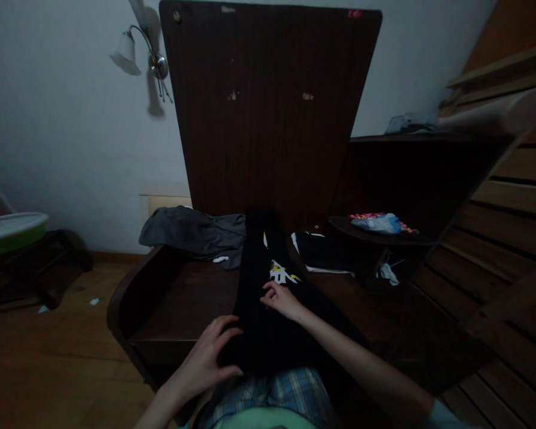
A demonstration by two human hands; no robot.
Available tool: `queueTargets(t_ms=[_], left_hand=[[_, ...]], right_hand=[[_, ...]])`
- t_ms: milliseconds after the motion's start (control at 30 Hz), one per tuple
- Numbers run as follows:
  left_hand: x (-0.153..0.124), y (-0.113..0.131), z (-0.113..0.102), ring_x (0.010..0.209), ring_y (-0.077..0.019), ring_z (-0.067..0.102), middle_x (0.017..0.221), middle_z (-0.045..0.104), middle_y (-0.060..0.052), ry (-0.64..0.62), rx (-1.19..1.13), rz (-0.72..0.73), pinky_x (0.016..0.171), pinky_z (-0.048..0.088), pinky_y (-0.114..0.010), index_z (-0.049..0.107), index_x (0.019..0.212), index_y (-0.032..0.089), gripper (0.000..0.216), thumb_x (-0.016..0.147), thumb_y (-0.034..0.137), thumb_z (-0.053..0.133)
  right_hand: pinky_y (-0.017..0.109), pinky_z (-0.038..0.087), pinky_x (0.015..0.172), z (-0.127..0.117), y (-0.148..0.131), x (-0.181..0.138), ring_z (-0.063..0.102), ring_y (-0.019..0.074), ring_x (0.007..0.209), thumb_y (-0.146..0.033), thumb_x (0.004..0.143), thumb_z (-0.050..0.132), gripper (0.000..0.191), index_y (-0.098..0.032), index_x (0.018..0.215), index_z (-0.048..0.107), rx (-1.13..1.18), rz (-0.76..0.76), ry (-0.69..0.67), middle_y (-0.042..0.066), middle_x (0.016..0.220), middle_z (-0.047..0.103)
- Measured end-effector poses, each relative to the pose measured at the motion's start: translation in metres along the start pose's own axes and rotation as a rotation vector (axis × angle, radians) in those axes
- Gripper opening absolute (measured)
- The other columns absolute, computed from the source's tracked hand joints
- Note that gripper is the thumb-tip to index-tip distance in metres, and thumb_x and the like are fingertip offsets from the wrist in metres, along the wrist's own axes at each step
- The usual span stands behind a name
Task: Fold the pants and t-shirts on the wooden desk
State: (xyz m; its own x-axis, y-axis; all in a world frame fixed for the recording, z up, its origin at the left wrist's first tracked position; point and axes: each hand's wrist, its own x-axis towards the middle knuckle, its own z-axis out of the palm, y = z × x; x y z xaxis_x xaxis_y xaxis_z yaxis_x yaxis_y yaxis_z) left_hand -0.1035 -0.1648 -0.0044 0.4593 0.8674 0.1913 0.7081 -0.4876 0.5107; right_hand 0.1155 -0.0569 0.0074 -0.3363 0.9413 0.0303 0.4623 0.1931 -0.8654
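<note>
A black garment (259, 322) with a white and yellow print lies stretched from the foot of the upright dark board down to my lap. Its exact kind is hard to tell in the dim light. My left hand (212, 351) is at its left edge near me, fingers spread and thumb apart, nothing in them. Just below the print, my right hand (282, 300) rests on or just over the cloth with loosely bent, parted fingers. Whether its fingertips touch the cloth is unclear. Beyond the left hand, a grey garment (196, 232) lies in a heap at the back of the dark wooden bench (183, 304).
A tall dark board (272, 107) stands behind the bench. Dark folded cloth (324, 250) lies to the right, near a low shelf with a plastic bag (377, 223). Wooden slats (504, 238) lean at far right. A green-rimmed basin (15, 229) sits at far left.
</note>
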Motion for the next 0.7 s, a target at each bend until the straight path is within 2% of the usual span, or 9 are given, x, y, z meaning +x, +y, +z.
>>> queueTargets(t_ms=[100,233,333,433,533,633,700], left_hand=[[-0.010,0.003,0.013,0.123,-0.0300,0.029,0.134,0.035,-0.009,-0.060,0.049,0.042,0.100,0.029,-0.046,0.048,0.118,0.029,0.068,0.058,0.057,0.063],[-0.010,0.003,0.020,0.122,-0.0291,0.032,0.134,0.037,-0.010,-0.023,0.083,0.040,0.100,0.027,-0.047,0.037,0.127,0.028,0.068,0.068,0.054,0.057],[-0.003,0.006,0.017,0.120,-0.0265,0.035,0.133,0.039,-0.008,0.009,0.085,0.021,0.100,0.029,-0.045,0.033,0.130,0.028,0.057,0.078,0.048,0.046],[0.009,0.009,0.012,0.118,-0.0233,0.038,0.129,0.044,-0.006,0.056,0.085,-0.017,0.099,0.031,-0.041,0.038,0.127,0.028,0.046,0.083,0.043,0.040],[0.024,0.011,0.008,0.118,-0.0195,0.039,0.129,0.044,-0.004,0.078,0.090,0.002,0.100,0.031,-0.038,0.041,0.124,0.028,0.040,0.087,0.039,0.034],[0.041,0.011,0.010,0.121,-0.0195,0.036,0.133,0.040,-0.005,0.039,0.126,0.045,0.101,0.030,-0.039,0.040,0.125,0.027,0.040,0.087,0.037,0.032],[0.050,0.010,0.015,0.123,-0.0222,0.032,0.136,0.035,-0.008,-0.003,0.169,0.048,0.100,0.029,-0.043,0.039,0.127,0.025,0.043,0.086,0.040,0.035]], right_hand=[[0.017,0.041,0.042,0.005,0.002,0.012,0.053,0.0070,0.043,-0.015,0.072,0.057,0.023,-0.019,0.093,0.049,0.133,0.132,0.004,-0.009,0.052,0.050],[0.017,0.044,0.045,0.004,-0.001,0.026,0.055,0.0073,0.045,-0.015,0.074,0.056,0.022,-0.018,0.095,0.051,0.197,0.223,-0.002,-0.009,0.051,0.049],[0.022,0.048,0.057,-0.002,-0.006,0.029,0.059,0.0104,0.058,-0.018,0.073,0.057,0.016,-0.017,0.090,0.057,-0.016,0.145,0.003,-0.003,0.062,0.056],[0.031,0.046,0.076,-0.021,-0.008,0.016,0.059,0.0169,0.082,-0.024,0.073,0.057,0.024,-0.020,0.097,0.059,-0.343,-0.052,0.061,0.004,0.091,0.062],[0.035,0.037,0.091,-0.048,0.001,-0.007,0.051,0.0210,0.105,-0.029,0.077,0.052,0.034,-0.020,0.110,0.055,-0.553,-0.156,0.079,0.008,0.113,0.056],[0.037,0.029,0.099,-0.069,0.023,-0.031,0.040,0.0228,0.118,-0.039,0.077,0.050,0.045,-0.019,0.118,0.050,-0.662,-0.149,0.006,0.010,0.126,0.047],[0.040,0.024,0.101,-0.073,0.038,-0.043,0.030,0.0232,0.124,-0.046,0.078,0.046,0.051,-0.022,0.123,0.046,-0.710,-0.145,-0.043,0.008,0.133,0.039]])
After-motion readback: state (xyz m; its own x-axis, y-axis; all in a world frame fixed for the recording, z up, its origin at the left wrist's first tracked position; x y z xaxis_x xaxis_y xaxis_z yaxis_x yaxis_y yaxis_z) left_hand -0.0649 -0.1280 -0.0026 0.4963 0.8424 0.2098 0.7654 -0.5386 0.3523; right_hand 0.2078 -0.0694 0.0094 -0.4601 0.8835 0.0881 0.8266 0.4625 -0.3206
